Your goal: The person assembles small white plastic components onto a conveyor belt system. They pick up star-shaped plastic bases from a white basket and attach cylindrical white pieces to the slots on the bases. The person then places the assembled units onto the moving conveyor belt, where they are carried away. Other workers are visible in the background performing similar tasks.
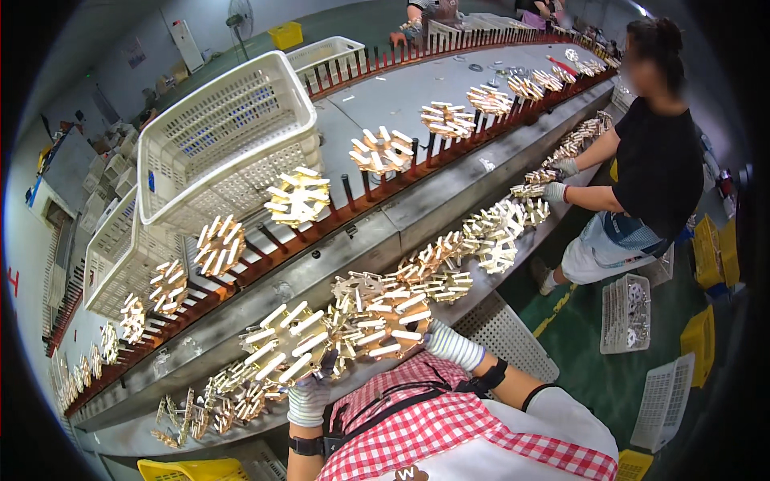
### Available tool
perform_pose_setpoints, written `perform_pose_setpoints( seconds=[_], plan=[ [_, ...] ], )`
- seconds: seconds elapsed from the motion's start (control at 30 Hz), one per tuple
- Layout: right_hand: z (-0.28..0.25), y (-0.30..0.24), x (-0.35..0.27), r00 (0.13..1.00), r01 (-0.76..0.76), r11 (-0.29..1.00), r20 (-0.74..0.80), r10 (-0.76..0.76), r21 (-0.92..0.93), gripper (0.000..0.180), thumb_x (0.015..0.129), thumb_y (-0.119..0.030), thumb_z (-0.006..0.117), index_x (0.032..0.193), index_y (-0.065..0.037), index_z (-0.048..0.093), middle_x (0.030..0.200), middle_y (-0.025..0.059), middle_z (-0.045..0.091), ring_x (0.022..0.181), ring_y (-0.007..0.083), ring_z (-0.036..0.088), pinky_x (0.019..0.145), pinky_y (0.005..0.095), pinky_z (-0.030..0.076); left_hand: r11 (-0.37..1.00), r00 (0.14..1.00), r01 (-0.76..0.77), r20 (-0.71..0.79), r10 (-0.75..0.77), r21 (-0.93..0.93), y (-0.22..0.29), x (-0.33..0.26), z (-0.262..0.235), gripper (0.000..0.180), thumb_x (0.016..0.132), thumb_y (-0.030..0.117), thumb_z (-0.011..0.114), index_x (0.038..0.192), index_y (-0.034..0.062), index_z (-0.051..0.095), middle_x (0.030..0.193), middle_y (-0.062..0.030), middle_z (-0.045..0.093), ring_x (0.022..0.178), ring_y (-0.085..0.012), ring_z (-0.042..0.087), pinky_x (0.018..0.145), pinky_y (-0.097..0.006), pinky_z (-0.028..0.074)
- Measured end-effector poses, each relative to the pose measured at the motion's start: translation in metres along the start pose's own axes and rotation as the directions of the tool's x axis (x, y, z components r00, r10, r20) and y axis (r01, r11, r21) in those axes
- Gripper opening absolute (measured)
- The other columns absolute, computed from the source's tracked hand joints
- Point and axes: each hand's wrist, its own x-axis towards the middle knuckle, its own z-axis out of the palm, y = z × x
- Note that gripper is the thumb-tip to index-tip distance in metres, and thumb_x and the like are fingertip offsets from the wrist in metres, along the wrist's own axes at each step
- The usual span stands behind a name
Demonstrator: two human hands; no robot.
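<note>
Both my hands wear striped knit gloves. My left hand (309, 402) is closed on the lower edge of a round metal piece with white bars (286, 343), which is tilted up above the bench. At its right, a copper-coloured round piece with white bars (395, 325) is gripped at its right edge by my right hand (454, 345). Some fingers of both hands are hidden behind the pieces and the glove backs. Under and around them lies a heap of similar barred metal pieces (433, 256), running along the metal bench (241, 341).
Beyond the bench runs a rail of dark upright pegs (346, 188), several carrying barred pieces (381, 151). A large white basket (228, 196) stands behind it on the left. A co-worker in black (658, 152) handles pieces at the right. Yellow bins (706, 248) and a white crate (626, 317) stand on the floor.
</note>
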Motion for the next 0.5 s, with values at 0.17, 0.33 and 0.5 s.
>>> perform_pose_setpoints(
  seconds=[0.17, 0.33, 0.5],
  plan=[
    [-0.008, -0.046, 0.009, 0.989, 0.13, 0.96, -0.033, -0.142, -0.247, 0.015, 0.093, -0.01, 0.056, 0.1, 0.0, 0.065, 0.091, 0.0124, 0.065, 0.08, 0.0212, 0.061, 0.071, 0.035, 0.051, 0.991, 0.996, -0.062, -0.059, 0.069, 0.122, -0.009, 0.03, -0.027, 0.061, 0.077, 0.039, 0.078, 0.122, 0.0035, 0.058, 0.119, -0.011, 0.065, 0.112, -0.0279, 0.062, 0.104, -0.047, 0.047],
    [-0.043, 0.001, 0.028, 0.988, -0.02, 0.974, 0.144, 0.053, -0.224, 0.037, 0.095, -0.011, 0.054, 0.131, -0.005, 0.055, 0.116, 0.0105, 0.064, 0.104, 0.0211, 0.063, 0.091, 0.03, 0.051, 0.983, 0.987, -0.112, 0.127, 0.093, 0.146, -0.007, 0.051, -0.016, 0.064, 0.078, 0.038, 0.077, 0.128, 0.0073, 0.053, 0.122, -0.0094, 0.063, 0.113, -0.0274, 0.06, 0.103, -0.044, 0.048],
    [-0.045, 0.002, 0.06, 0.995, -0.072, 0.997, 0.066, 0.072, 0.008, 0.03, 0.091, -0.019, 0.064, 0.12, -0.01, 0.064, 0.104, 0.0096, 0.067, 0.1, 0.0208, 0.063, 0.09, 0.0357, 0.05, 0.98, 0.996, -0.074, 0.056, 0.065, 0.187, -0.004, 0.07, -0.012, 0.083, 0.066, 0.043, 0.085, 0.134, 0.0134, 0.048, 0.129, -0.0029, 0.057, 0.117, -0.0245, 0.057, 0.106, -0.045, 0.046]
  ],
)
